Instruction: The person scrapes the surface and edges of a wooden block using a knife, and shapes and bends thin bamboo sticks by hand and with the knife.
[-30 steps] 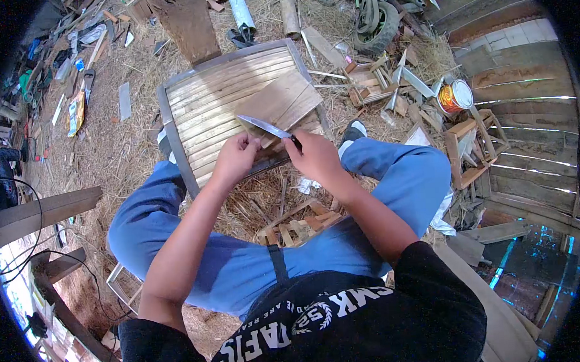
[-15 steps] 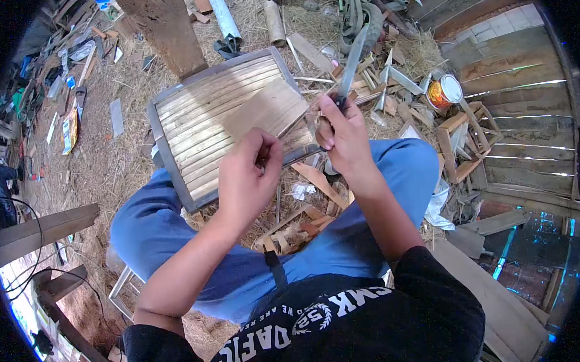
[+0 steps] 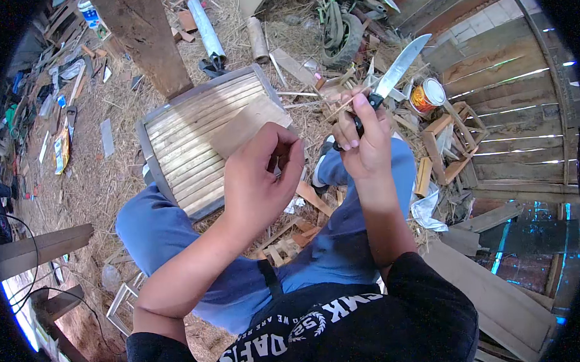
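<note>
My right hand [image 3: 369, 135] is closed around the black handle of a knife [image 3: 403, 66], its broad blade pointing up and to the right. A thin wooden sliver [image 3: 346, 105] shows at the thumb and fingers of that hand. To its left, my left hand [image 3: 264, 172] has its fingers curled into a pinch; whatever they may hold is hidden. Beneath the left hand a flat piece of board [image 3: 239, 128] lies on a slatted panel [image 3: 185, 156] with a grey frame, which rests at my legs.
A wooden post [image 3: 145, 42] rises behind the panel. At the right are a paint can [image 3: 427, 95], a small wooden crate [image 3: 434, 152] and a plank wall [image 3: 512, 87]. Wood scraps and straw cover the ground. A tyre [image 3: 345, 43] lies beyond, and a beam [image 3: 44, 248] juts in at left.
My right hand has moved a little right and turned, swinging the knife blade outward to the right. My left hand has risen and shifted right. The whole view has shifted slightly.
</note>
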